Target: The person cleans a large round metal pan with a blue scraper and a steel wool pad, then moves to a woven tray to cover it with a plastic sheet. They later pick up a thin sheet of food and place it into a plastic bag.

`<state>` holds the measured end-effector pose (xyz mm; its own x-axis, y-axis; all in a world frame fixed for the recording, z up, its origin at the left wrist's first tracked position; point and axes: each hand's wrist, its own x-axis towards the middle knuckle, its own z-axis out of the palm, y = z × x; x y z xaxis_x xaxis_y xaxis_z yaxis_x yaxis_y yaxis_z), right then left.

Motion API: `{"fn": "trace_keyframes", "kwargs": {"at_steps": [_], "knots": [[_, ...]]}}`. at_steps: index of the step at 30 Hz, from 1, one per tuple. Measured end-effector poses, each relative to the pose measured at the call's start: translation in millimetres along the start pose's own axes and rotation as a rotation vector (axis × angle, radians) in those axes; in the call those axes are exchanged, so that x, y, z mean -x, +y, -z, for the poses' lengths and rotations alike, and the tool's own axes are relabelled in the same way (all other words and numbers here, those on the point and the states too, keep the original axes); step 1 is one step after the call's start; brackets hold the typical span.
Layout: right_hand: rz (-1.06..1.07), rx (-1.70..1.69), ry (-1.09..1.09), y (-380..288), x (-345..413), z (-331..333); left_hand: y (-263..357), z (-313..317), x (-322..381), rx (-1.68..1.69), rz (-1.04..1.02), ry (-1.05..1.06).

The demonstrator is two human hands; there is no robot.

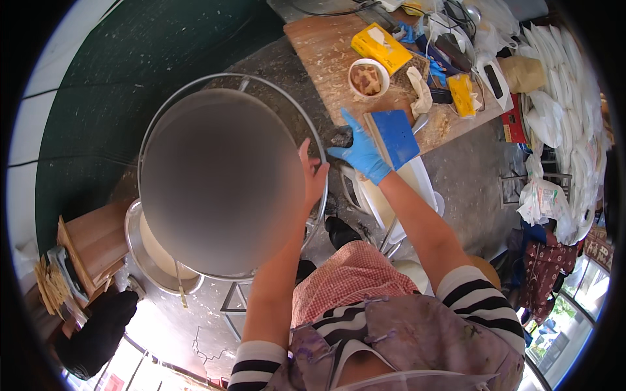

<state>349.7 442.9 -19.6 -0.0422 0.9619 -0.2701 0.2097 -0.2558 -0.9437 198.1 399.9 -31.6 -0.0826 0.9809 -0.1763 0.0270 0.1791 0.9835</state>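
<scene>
A large round grey blur hides most of what lies within a metal ring frame (320, 132) in front of me. At its right edge is my bare left hand (313, 176), thumb and forefinger apart; the blur covers part of this hand, so any hold is hidden. My right hand (364, 154) wears a blue glove. Its thumb and forefinger are spread, while the other fingers appear closed around the pale edge strip of a blue flat scraper (395, 137). That scraper overlaps the table corner and a white tub (428, 183) of pale batter-like liquid.
A wooden table (318, 54) bears a paper tub of brownish food (367, 79), yellow tissue packs (381, 48) and a metal-handled tool (420, 123). To the left stands a metal bowl (134, 234) of pale liquid with a stick (181, 288). Nearby is someone's dark-clothed leg (100, 332).
</scene>
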Motion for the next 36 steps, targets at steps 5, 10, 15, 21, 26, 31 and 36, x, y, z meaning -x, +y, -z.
{"fn": "trace_keyframes", "kwargs": {"at_steps": [5, 10, 15, 21, 26, 31, 36], "knots": [[-0.006, -0.133, -0.055, 13, -3, 19, -15, -15, -50, -0.498, -0.058, -0.384], [-0.035, -0.017, 0.121, 32, 0, 51, -21, -21, -82, -0.322, 0.146, -0.236], [-0.198, -0.21, 0.186, 52, 35, 84, 22, -25, -172, -0.211, -0.114, -0.064], [-0.101, -0.105, 0.195, 89, 96, 94, 57, -55, -277, -0.062, -0.489, 0.056], [-0.071, -0.217, 0.152, 98, 123, 89, -11, -70, -327, -0.793, -0.223, 0.065], [-0.177, -0.286, 0.089, 92, 132, 97, -36, -68, -341, -0.922, -0.163, 0.086], [-0.152, -0.329, 0.118, 99, 132, 106, 6, -72, -356, -0.385, -0.474, 0.217]]}}
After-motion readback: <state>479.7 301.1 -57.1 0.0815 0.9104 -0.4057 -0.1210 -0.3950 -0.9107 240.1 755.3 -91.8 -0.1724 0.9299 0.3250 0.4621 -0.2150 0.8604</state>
